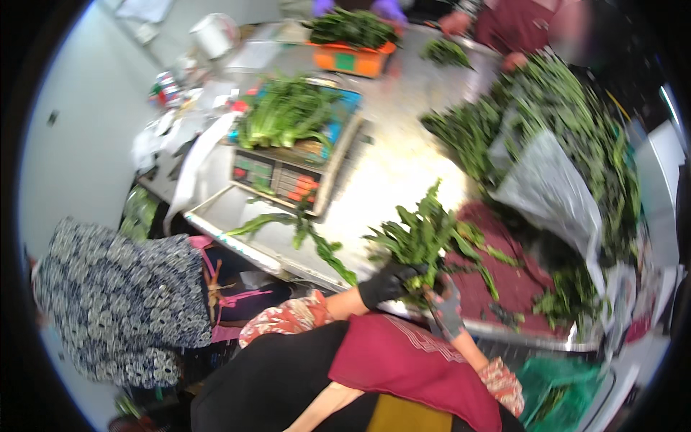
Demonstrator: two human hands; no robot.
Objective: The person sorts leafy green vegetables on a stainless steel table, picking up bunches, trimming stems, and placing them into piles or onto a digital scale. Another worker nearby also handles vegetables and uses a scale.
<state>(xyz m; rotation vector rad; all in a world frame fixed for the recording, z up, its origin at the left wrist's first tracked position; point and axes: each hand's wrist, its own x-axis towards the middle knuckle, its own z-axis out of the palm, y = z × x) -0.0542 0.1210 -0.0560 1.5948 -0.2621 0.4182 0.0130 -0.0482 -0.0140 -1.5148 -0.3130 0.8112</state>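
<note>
A bunch of leafy greens (pixel 417 237) is upright before me at the table's near edge, its leaves fanning out away from me. My left hand (pixel 389 286), in a black glove, is closed round the lower stems. My right hand (pixel 446 306), in a grey glove, is curled against the stem ends on the other side; its fingers are partly hidden and blurred. A few loose leafy stalks (pixel 306 234) lie to the left of the bunch. Under its right side spreads a dark red cloth (pixel 482 277).
Left stands a scale (pixel 241 160) loaded with greens (pixel 288 111). A large heap of greens (pixel 561 108), with clear plastic (pixel 554 180) over it, fills the right. Across the metal table (pixel 392 137), purple-gloved hands (pixel 389 10) touch greens in an orange basket (pixel 367 66). Someone in patterned clothing (pixel 122 295) is at left.
</note>
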